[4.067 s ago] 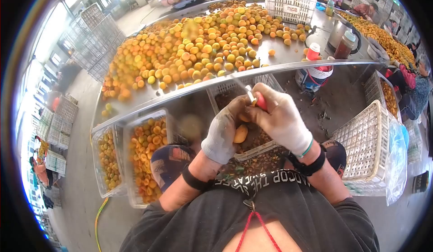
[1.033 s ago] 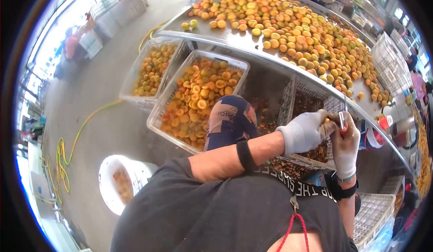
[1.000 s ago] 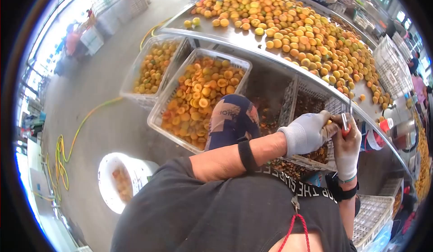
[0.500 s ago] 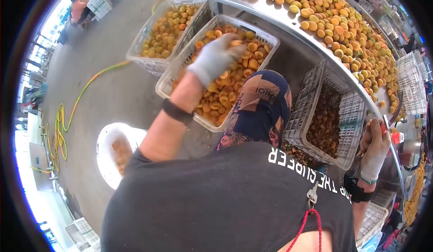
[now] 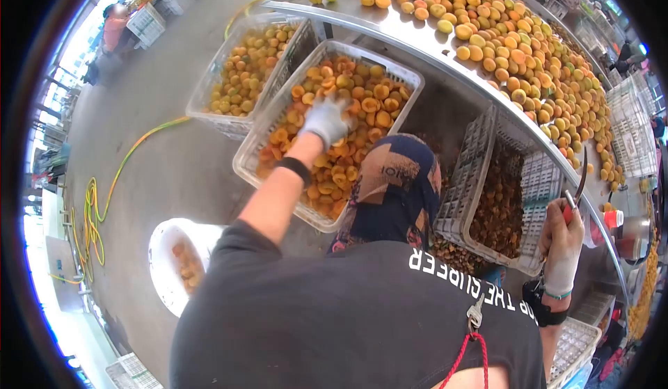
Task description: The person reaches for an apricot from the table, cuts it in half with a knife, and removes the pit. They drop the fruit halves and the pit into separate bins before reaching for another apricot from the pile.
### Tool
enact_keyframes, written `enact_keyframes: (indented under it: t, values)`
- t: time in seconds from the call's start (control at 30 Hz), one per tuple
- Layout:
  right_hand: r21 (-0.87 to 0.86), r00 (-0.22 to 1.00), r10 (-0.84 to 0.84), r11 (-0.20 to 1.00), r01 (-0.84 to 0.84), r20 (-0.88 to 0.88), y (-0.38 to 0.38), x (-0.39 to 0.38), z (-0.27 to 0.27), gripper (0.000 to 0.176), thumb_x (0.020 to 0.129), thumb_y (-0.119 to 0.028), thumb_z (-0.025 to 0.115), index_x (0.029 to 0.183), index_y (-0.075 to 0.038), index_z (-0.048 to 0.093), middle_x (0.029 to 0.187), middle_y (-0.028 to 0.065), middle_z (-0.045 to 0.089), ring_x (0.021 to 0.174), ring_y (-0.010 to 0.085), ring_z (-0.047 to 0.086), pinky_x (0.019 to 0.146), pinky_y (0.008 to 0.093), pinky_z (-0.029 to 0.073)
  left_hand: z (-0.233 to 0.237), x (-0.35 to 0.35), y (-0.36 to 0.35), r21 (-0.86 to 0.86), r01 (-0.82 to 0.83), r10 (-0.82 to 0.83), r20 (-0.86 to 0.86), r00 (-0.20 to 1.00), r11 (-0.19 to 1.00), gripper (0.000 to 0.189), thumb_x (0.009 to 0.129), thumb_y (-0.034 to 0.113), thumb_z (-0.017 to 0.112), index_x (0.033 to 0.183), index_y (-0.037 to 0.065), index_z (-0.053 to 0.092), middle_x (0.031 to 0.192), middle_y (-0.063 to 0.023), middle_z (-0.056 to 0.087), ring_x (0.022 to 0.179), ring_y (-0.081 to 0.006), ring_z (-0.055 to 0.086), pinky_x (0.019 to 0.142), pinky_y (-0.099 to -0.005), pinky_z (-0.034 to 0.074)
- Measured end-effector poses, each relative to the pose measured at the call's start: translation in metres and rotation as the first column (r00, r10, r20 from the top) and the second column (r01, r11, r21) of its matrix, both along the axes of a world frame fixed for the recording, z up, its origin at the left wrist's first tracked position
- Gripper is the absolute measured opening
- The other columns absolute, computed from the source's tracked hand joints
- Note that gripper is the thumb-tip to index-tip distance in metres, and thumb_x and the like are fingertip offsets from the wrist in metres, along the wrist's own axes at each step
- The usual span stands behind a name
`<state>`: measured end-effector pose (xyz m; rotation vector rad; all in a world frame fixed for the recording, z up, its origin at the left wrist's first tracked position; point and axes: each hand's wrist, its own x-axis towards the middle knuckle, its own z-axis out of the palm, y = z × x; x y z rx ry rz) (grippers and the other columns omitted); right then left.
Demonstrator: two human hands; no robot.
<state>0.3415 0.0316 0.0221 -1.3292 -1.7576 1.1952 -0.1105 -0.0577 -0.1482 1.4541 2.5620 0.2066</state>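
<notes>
My left hand [image 5: 327, 120], in a pale glove, reaches into a white crate [image 5: 245, 154] of halved apricots [image 5: 334, 173]. Its fingers look spread over the fruit, though motion blurs them, and I make out nothing held. At the right, near the metal table edge, my right hand [image 5: 562, 232] is closed around the red handle of a knife [image 5: 583, 173]. The knife's dark, curved blade points up. A glove covers part of this hand too. Whole apricots [image 5: 515, 55] lie heaped on the metal table [image 5: 362, 14].
Beside the halves stands another crate [image 5: 202, 107] of whole apricots. Under the table, a grey crate [image 5: 463, 187] holds brown pits or scraps. A white bucket [image 5: 163, 264] with orange contents stands on the floor. A yellow-green hose [image 5: 125, 154] runs across it. Another person [image 5: 115, 27] sits far left.
My left hand has moved down and left over the halved apricots, fingers now spread. My right hand has shifted slightly, and the knife blade now shows upright. The view has shifted slightly.
</notes>
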Motion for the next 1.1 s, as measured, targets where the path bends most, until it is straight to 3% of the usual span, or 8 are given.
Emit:
enact_keyframes:
  t: [0.1,0.5,0.7,0.77,0.87,0.9,1.0,1.1]
  values:
    - [0.016,0.998,-0.011,1.0,0.011,0.057,-0.001,0.0,-0.001,0.019,0.099,-0.022,0.059,0.098,-0.004,0.055,0.059,-0.0064,0.04,0.042,0.0016,0.032,0.038,0.0212,0.024,-0.014,0.016,0.007,-0.237,-0.168,0.203,0.131,0.971,0.957,0.067,0.087,0.037,0.062,0.15,0.027,0.039,0.16,-0.0113,0.026,0.146,-0.0407,0.023,0.115,-0.0537,0.028]
    - [-0.025,0.997,0.001,1.0,0.001,0.079,0.005,-0.004,-0.004,0.008,0.096,-0.013,0.059,0.092,-0.007,0.057,0.062,-0.0071,0.045,0.048,0.0004,0.039,0.042,0.0189,0.027,-0.052,0.035,-0.023,-0.184,-0.019,0.009,-0.052,0.999,0.983,0.069,0.083,0.025,0.068,0.147,0.031,0.044,0.158,-0.0102,0.029,0.139,-0.0384,0.034,0.113,-0.0512,0.03]
    - [0.187,0.988,-0.009,0.982,-0.021,0.156,0.006,-0.005,0.002,0.011,0.089,-0.008,0.063,0.091,-0.001,0.056,0.069,0.0033,0.053,0.062,0.0116,0.049,0.056,0.0286,0.041,-0.067,0.022,0.02,0.22,-0.182,0.208,-0.101,0.973,0.958,0.058,0.089,0.038,0.059,0.139,0.01,0.052,0.144,-0.0186,0.048,0.128,-0.037,0.047,0.112,-0.0467,0.031]
    - [0.329,0.984,-0.04,0.944,-0.019,0.171,0.012,0.002,0.002,0.014,0.088,-0.008,0.064,0.092,0.001,0.054,0.072,0.009,0.054,0.068,0.0172,0.052,0.064,0.0336,0.045,-0.044,0.017,0.039,0.429,-0.094,0.165,-0.131,0.978,0.898,0.046,0.087,0.033,0.061,0.126,0.008,0.058,0.128,-0.0192,0.057,0.117,-0.0383,0.054,0.103,-0.0485,0.039]
    - [0.359,0.974,-0.081,0.933,0.0,0.211,0.034,0.016,0.004,0.02,0.087,-0.011,0.065,0.097,0.002,0.054,0.076,0.0162,0.056,0.067,0.0264,0.053,0.066,0.0353,0.046,0.076,0.065,0.045,0.809,-0.04,-0.191,0.186,0.964,0.587,0.031,0.087,0.008,0.065,0.117,0.0,0.064,0.11,-0.0145,0.065,0.1,-0.0275,0.062,0.088,-0.0373,0.05]
    - [0.377,0.971,-0.068,0.926,-0.024,0.229,0.048,0.021,0.005,0.02,0.087,-0.012,0.066,0.098,0.001,0.055,0.076,0.0179,0.056,0.067,0.0313,0.052,0.066,0.0359,0.047,0.094,0.081,0.049,0.814,-0.254,-0.351,0.476,0.806,0.522,0.032,0.089,0.007,0.065,0.12,-0.001,0.062,0.108,-0.0109,0.066,0.097,-0.0214,0.063,0.085,-0.0326,0.05]
    - [0.456,0.969,-0.108,0.89,-0.005,0.222,0.09,0.02,0.004,0.021,0.087,-0.013,0.067,0.097,0.001,0.055,0.077,0.0197,0.057,0.068,0.0341,0.054,0.066,0.037,0.047,0.161,0.139,0.038,0.709,-0.307,-0.452,0.663,0.597,0.635,0.031,0.09,0.006,0.064,0.12,-0.002,0.062,0.107,-0.0082,0.066,0.094,-0.0166,0.063,0.082,-0.0287,0.05]
    - [0.463,0.952,-0.08,0.884,-0.07,0.295,0.141,0.012,-0.001,0.021,0.085,-0.014,0.067,0.096,0.0,0.057,0.079,0.0208,0.06,0.072,0.0366,0.06,0.067,0.0393,0.048,0.172,0.178,0.043,0.711,-0.015,-0.622,0.626,0.47,0.703,0.028,0.092,0.002,0.061,0.119,0.0,0.064,0.104,-0.0057,0.067,0.089,-0.0112,0.062,0.078,-0.025,0.051]
